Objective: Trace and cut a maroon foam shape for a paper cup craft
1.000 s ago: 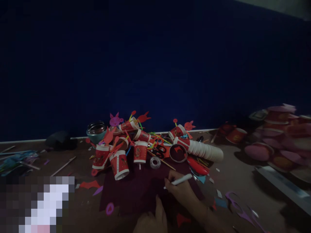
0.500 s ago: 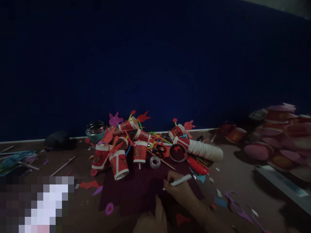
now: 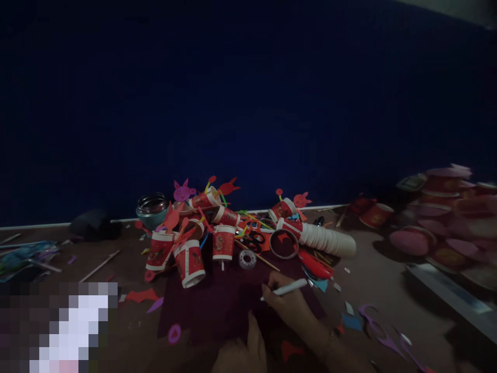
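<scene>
My right hand (image 3: 282, 300) is closed around a slim white marker pen (image 3: 293, 287). The pen's tip points down to the left, close over a dark purple sheet of paper (image 3: 209, 311). At the bottom edge my left hand (image 3: 243, 352) rests on the sheet's near part, one finger stretched forward and the rest partly cut off by the frame. Beyond the hands lie a roll of clear tape (image 3: 247, 259), a pair of black-handled scissors (image 3: 254, 241) and a tipped red paper cup (image 3: 284, 244). A scrap of red paper (image 3: 292, 351) is between my forearms.
Decorated red paper cups (image 3: 190, 263) are piled behind the sheet, with a long stack of cups (image 3: 329, 239) to their right. A teal jar (image 3: 152, 211) stands near the blue wall (image 3: 248, 103). Purple paper cut-outs (image 3: 382, 331) and scraps lie rightward; more red cups (image 3: 446, 217) are heaped far right.
My right hand and the pen have shifted very slightly, with the pen tip still near the paper. My left hand stays in place.
</scene>
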Demonstrator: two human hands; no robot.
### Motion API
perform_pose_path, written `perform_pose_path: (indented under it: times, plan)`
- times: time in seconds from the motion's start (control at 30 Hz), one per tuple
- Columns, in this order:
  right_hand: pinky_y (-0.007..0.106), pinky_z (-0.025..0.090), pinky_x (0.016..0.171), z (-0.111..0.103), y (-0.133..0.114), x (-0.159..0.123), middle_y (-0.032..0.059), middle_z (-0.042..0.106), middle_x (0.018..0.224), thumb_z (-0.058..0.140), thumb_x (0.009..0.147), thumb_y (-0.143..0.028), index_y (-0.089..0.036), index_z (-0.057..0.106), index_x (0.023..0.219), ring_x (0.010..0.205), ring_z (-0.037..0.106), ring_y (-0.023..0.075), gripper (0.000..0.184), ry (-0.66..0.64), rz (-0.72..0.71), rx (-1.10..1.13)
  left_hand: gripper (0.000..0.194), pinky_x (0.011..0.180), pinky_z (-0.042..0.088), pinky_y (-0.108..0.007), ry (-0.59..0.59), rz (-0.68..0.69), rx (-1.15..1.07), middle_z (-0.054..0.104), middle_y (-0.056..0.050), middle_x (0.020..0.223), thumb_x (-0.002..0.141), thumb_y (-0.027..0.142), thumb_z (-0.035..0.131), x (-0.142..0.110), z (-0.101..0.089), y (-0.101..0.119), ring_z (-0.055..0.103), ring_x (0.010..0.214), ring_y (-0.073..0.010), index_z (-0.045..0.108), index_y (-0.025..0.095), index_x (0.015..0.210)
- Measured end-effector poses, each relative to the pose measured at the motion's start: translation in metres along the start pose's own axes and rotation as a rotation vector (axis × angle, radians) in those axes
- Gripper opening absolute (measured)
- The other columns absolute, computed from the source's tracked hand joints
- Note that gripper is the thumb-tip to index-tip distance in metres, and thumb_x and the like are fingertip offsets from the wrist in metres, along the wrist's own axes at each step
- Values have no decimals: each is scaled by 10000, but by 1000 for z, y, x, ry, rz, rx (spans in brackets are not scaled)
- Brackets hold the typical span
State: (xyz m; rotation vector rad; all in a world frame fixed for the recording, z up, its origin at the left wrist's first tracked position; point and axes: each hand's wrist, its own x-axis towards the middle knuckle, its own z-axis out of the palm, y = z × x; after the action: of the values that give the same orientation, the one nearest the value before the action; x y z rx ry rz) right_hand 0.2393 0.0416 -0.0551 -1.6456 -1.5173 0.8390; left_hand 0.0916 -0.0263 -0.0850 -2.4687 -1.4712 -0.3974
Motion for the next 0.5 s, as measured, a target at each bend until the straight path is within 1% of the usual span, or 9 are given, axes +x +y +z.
perform_pose_path:
  times: [0.1,0.23,0.37,0.5]
  plan:
    - [225,236,421,0,1,0,-66,354,436,493,662,-287,-225,348,504,444,317,100,224,19,-25,-10,335,380,450,-228,0,12,5,571,-57,472,815,216,467,0,1,0,550,389,-165,595,112,1107]
    - [222,234,426,0,2,0,-69,341,446,480,660,-265,-224,339,510,452,308,98,210,9,-39,-15,325,389,440,-222,-3,31,11,609,-78,524,825,206,451,-2,5,-1,548,388,-150,604,105,1092]
    - [226,224,417,0,2,-1,-68,341,444,474,640,-264,-229,337,509,441,293,97,193,-24,-12,-1,328,398,429,-214,-3,59,39,665,-116,635,816,153,454,-6,12,-2,564,403,-141,597,96,1106]
    - [222,232,411,0,1,-1,-70,344,431,481,629,-279,-231,341,508,432,302,97,191,-38,26,36,323,394,426,-206,-14,85,49,683,-135,708,814,143,466,-8,18,-2,564,406,-131,592,96,1107]
